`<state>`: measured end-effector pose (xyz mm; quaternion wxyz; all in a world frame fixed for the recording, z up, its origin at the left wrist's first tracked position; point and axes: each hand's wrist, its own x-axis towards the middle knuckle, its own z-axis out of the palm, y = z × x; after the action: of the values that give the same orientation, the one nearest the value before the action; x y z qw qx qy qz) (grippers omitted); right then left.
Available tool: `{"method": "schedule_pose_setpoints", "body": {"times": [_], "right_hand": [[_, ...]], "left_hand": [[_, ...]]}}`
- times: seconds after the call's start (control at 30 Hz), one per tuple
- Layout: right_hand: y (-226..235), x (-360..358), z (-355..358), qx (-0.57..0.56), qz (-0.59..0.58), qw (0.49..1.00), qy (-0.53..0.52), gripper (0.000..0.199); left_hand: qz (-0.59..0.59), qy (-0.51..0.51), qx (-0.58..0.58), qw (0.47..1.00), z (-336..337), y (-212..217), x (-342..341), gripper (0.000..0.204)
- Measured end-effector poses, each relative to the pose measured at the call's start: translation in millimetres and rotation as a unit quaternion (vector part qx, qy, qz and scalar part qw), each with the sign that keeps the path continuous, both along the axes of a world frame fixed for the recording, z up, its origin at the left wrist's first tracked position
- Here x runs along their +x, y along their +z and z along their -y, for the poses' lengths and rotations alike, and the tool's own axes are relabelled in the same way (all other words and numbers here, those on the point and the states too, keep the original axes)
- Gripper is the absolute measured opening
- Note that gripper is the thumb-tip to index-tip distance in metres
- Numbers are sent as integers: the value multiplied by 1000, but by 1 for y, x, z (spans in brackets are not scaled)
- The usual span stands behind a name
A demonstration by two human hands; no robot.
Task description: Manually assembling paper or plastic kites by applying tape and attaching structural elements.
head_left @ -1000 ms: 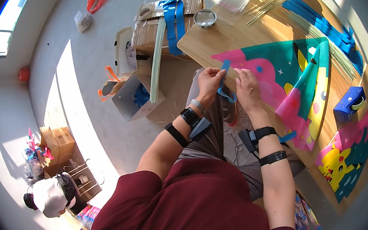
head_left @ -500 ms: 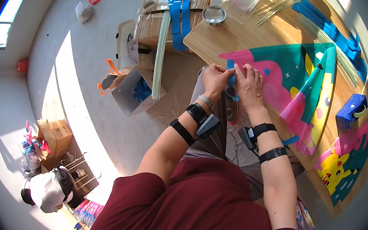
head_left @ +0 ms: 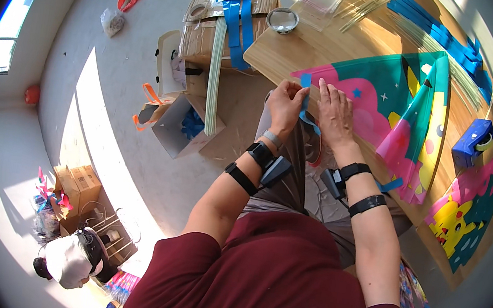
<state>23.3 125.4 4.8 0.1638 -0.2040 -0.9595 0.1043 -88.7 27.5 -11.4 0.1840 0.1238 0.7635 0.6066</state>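
My left hand (head_left: 286,107) pinches a narrow blue strip (head_left: 306,81) by the table's near left edge. One end of the strip sticks up past the fingertips, and the rest hangs down in a curl between my hands. My right hand (head_left: 336,118) lies with its fingers stretched out, at the pink edge of a printed sheet (head_left: 372,112). That sheet is pink and green with yellow cartoon parts, and looks like a kite sail. Its right side is folded over. What lies under my right fingers is hidden.
On the wooden table (head_left: 310,49) are a small round bowl (head_left: 282,20), blue strips (head_left: 437,32), thin pale sticks (head_left: 466,85), a blue box (head_left: 472,142) and another printed sheet (head_left: 453,226). A taped carton (head_left: 203,40) stands left. Beyond it, a person (head_left: 68,260) sits lower left.
My left hand has shifted slightly left and down with the blue strip, more of which now shows. My right fingers, bent near the strip before, are now straight and apart from it.
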Motion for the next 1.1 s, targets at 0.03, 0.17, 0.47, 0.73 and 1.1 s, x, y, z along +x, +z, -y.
{"method": "schedule_pose_setpoints", "body": {"times": [0.03, 0.17, 0.47, 0.73, 1.1], "right_hand": [[1, 0, 0, 0, -10, 1000, 3, 56], [3, 1, -1, -8, 3, 1000, 7, 59], [3, -3, 0, 20, 45, 999, 6, 57], [-1, -3, 2, 17, 40, 999, 5, 55], [-1, -1, 2, 25, 50, 998, -3, 54]], "left_hand": [[8, -21, 30, 999, -1, 0, -1, 23], [11, -51, -19, 998, -3, 7, -7, 23], [-8, -116, -130, 985, -6, 20, -19, 21], [3, -146, -133, 980, -6, 14, -29, 22], [-6, -13, -126, 992, 19, 16, 9, 61]]}}
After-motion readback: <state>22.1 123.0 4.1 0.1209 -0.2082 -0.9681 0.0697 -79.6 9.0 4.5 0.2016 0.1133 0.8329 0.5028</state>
